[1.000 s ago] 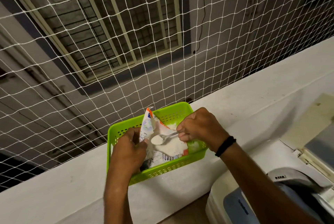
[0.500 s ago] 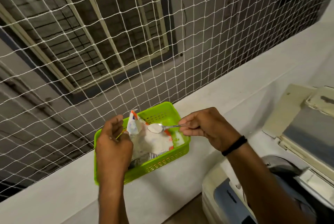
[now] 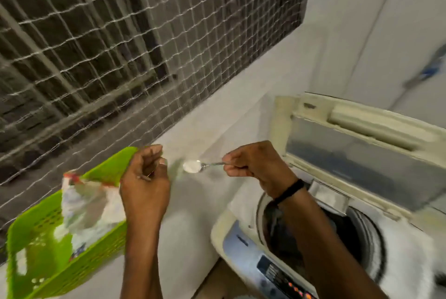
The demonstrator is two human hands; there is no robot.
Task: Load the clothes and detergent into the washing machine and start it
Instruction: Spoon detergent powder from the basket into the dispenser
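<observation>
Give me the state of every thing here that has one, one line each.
washing machine lid, raised open.
drum, uncovered; contents too dark to tell.
spoon, heaped with white powder, held about level.
detergent packet, lying in green basket, no hand on it.
right hand, pinches spoon handle.
left hand, loosely curled, holding nothing.

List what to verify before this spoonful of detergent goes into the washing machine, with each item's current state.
1. Spoon loaded with white powder and held about level: ok.
2. Right hand pinches the spoon handle: ok.
3. Washing machine lid raised, drum opening exposed: ok.
4. Spoon above the drum opening: not ok; it hangs in front of the ledge, left of the machine.
5. Clothes already in the drum: cannot tell, the interior is dark.
6. Detergent packet lying in the green basket, left hand not gripping it: ok.
</observation>
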